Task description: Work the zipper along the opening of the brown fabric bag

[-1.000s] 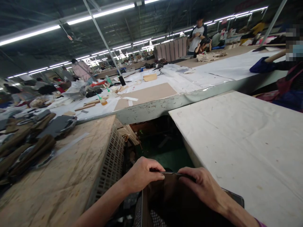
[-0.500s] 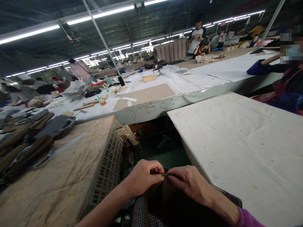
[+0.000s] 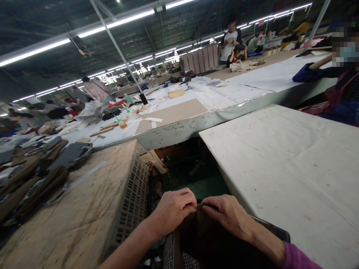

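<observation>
Dark fabric piece (image 3: pixel 213 243) pinched at its top edge between both hands (image 3: pixel 200 211).

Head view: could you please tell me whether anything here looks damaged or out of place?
The grey table edge is chipped and scuffed. Otherwise nothing stands out: both hands pinch the dark brown piece.

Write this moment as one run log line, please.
left hand: pinches dark piece top edge | right hand: pinches same edge | hands: touching
</observation>
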Demonstrator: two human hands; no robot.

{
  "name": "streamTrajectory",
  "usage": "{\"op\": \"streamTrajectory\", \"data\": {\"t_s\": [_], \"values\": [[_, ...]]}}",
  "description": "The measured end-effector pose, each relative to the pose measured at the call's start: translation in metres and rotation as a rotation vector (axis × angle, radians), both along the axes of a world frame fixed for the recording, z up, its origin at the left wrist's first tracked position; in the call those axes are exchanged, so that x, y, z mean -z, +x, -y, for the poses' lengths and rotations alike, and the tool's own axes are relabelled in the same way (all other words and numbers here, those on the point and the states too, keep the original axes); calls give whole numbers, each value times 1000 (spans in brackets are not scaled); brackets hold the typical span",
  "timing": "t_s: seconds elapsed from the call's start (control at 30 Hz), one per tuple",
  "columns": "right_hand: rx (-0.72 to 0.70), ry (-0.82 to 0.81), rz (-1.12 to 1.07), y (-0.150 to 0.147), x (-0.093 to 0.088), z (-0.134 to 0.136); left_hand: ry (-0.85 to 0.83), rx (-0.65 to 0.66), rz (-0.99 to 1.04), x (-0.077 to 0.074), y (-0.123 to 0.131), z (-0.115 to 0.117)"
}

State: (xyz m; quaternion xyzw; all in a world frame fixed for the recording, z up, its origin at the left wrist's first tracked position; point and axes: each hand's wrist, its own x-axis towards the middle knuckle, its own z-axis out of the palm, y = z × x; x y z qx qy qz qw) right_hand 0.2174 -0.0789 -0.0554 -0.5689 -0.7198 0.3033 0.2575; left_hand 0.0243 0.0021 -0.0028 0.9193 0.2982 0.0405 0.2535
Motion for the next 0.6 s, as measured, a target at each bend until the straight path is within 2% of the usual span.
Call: {"op": "streamTrajectory", "data": {"t_s": [0.33,0.6], "values": [[8,-22,-29,3,-2,-1,57,48,-48,4,0,-2],[21,6,-29,4,3,1,41,36,-86,-2,10,-2]]}}
